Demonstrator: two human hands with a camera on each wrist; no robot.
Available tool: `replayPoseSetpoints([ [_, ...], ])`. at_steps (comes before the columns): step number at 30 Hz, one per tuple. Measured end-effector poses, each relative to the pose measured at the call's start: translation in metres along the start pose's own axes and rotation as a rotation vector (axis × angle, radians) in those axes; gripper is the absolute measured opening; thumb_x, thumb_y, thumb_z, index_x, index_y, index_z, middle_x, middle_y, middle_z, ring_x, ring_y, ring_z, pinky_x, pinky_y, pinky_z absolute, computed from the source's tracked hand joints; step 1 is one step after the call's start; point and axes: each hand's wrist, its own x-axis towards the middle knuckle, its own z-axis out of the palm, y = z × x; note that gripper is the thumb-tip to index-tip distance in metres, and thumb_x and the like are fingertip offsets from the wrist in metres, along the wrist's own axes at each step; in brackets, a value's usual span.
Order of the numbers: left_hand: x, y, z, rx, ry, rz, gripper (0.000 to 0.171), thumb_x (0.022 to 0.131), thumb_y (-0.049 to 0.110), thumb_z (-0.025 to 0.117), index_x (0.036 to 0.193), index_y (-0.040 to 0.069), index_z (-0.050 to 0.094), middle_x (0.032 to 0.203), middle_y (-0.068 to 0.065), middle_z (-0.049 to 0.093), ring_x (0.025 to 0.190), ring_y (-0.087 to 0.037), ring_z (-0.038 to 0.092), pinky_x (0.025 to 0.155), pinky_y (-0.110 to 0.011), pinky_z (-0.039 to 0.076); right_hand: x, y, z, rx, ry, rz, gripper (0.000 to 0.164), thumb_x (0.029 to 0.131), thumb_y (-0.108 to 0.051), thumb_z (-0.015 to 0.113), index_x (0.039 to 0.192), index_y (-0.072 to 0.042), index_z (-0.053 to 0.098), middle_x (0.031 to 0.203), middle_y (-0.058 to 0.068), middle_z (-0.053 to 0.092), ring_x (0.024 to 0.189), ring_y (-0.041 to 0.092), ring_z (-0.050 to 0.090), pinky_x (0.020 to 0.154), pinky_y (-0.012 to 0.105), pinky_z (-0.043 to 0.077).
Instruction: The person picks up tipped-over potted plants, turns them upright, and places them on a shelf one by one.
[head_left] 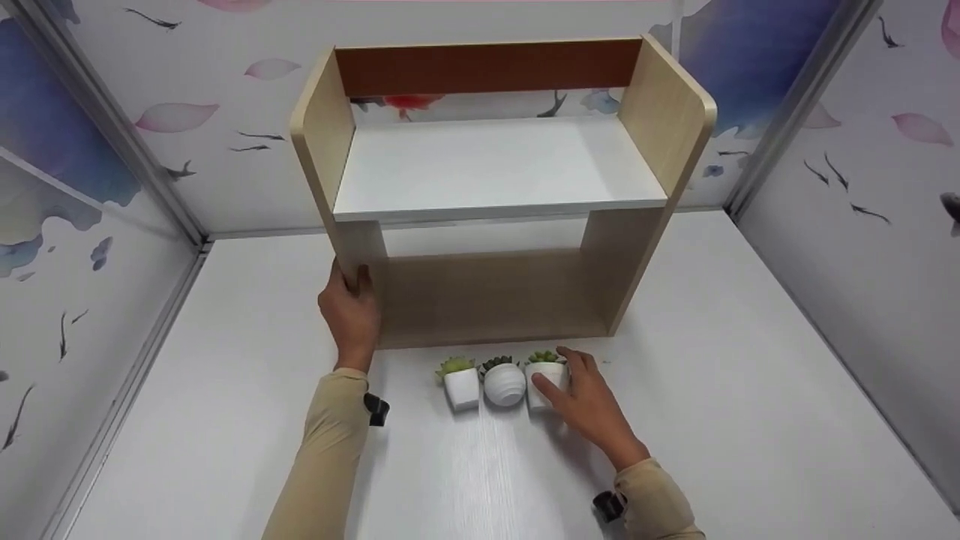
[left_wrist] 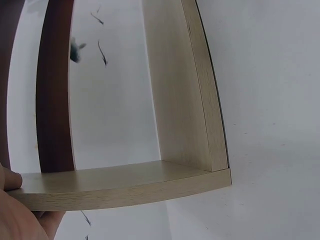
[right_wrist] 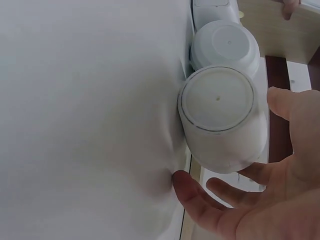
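My left hand (head_left: 352, 311) grips the left side panel of a small two-tier wooden shelf (head_left: 495, 296); the left wrist view shows the thumb and fingers on either side of the panel (left_wrist: 125, 195). Three potted succulents lie on their sides in a row before the shelf, bases toward me: a squarish white pot (head_left: 462, 390), a round ribbed pot (head_left: 505, 385) and a white cylindrical pot (head_left: 546, 375). Around the cylindrical pot (right_wrist: 220, 110) my right hand (head_left: 592, 401) is spread, its thumb apart from the pot. Whether any fingertip touches it I cannot tell.
The shelf stands on a white table (head_left: 750, 390), with a white upper board (head_left: 495, 161) and a reddish-brown back rail (head_left: 491, 67). Patterned wall panels (head_left: 862, 150) enclose the table at the back and both sides.
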Motion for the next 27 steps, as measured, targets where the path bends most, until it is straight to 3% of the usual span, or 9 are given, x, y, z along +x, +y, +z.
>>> replayPoseSetpoints([
  [11, 0.0, -0.002, 0.0, 0.037, -0.003, 0.048, 0.04, 0.106, 0.011, 0.056, 0.143, -0.005, 0.053, 0.136, -0.022, 0.065, 0.129, -0.029, 0.062, 0.106, -0.044, 0.049, 0.003, -0.002, 0.0, -0.021, 0.04, -0.014, 0.065, 0.097, -0.042, 0.07, 0.142, 0.002, 0.053, 0.127, 0.02, 0.063, 0.115, 0.034, 0.061, 0.099, 0.053, 0.049],
  [19, 0.001, -0.002, -0.003, 0.041, -0.017, 0.042, 0.04, 0.105, 0.009, 0.056, 0.143, -0.005, 0.053, 0.136, -0.022, 0.064, 0.13, -0.031, 0.061, 0.108, -0.045, 0.048, 0.002, -0.004, -0.004, 0.025, 0.048, 0.036, 0.061, 0.094, -0.039, 0.073, 0.14, -0.002, 0.055, 0.124, 0.016, 0.066, 0.102, 0.026, 0.062, 0.088, 0.046, 0.052],
  [27, 0.0, 0.0, -0.003, 0.036, -0.024, 0.04, 0.04, 0.105, 0.009, 0.056, 0.143, -0.004, 0.053, 0.137, -0.021, 0.064, 0.131, -0.031, 0.06, 0.108, -0.044, 0.048, -0.002, -0.008, -0.013, 0.057, 0.046, 0.097, 0.061, 0.092, -0.042, 0.075, 0.135, -0.008, 0.049, 0.114, 0.014, 0.067, 0.092, 0.023, 0.058, 0.076, 0.036, 0.048],
])
